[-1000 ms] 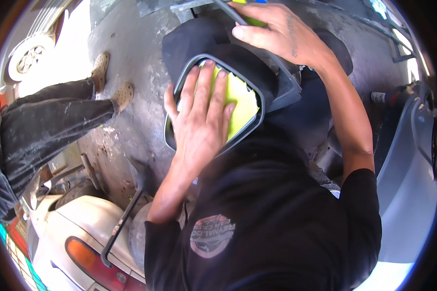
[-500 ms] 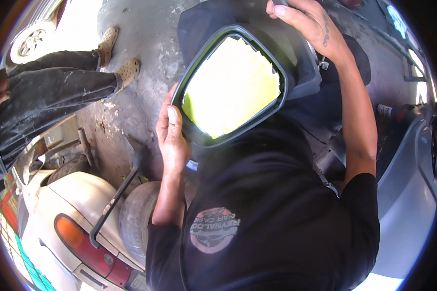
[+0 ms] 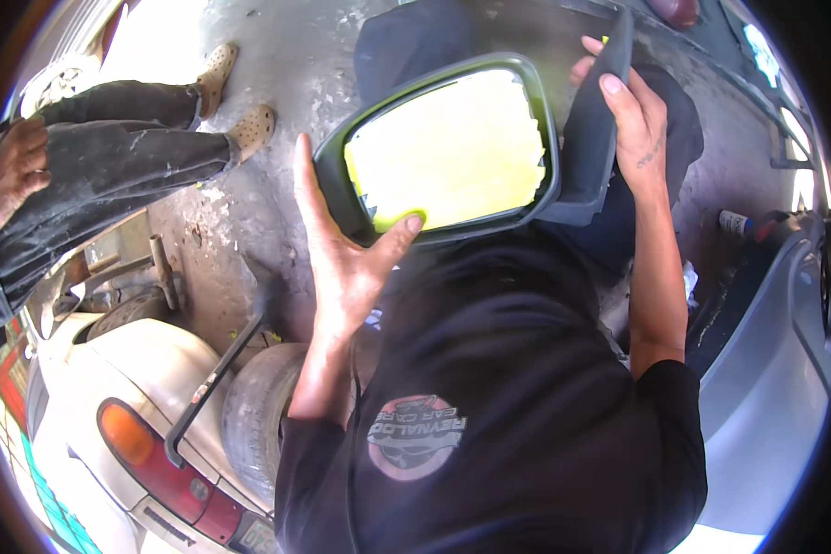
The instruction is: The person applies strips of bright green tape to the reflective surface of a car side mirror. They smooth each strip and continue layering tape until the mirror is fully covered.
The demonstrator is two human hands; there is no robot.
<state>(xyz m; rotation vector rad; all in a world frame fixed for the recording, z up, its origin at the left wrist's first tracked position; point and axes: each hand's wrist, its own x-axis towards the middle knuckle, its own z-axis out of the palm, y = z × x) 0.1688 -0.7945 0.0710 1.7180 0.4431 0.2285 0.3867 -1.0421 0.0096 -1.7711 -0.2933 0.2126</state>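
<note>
A black car side mirror (image 3: pixel 552 189) is held up over my lap, its face turned toward me. Bright yellow-green masking (image 3: pixel 448 152) with ragged edges covers the glass. My left hand (image 3: pixel 346 263) supports the lower left corner of the housing, thumb pressed on the masking and a finger stretched up along the side. At the right, my right hand (image 3: pixel 635 115) grips the mirror's dark mounting base (image 3: pixel 586 152), thumb in front and fingers partly behind it. A tiny yellow bit shows by those fingertips.
A person in dark trousers (image 3: pixel 129 162) and tan clogs (image 3: pixel 252 132) is close at the left. A cream car body part (image 3: pixel 148 365) with a tail light (image 3: pixel 185 489) and a tyre (image 3: pixel 254 429) lie lower left. A grey car panel (image 3: pixel 766 388) curves along the right.
The mirror has turned clockwise and tilted. My right hand has come down onto its base, and my left thumb has shifted onto the masking. The other person's hand shows more.
</note>
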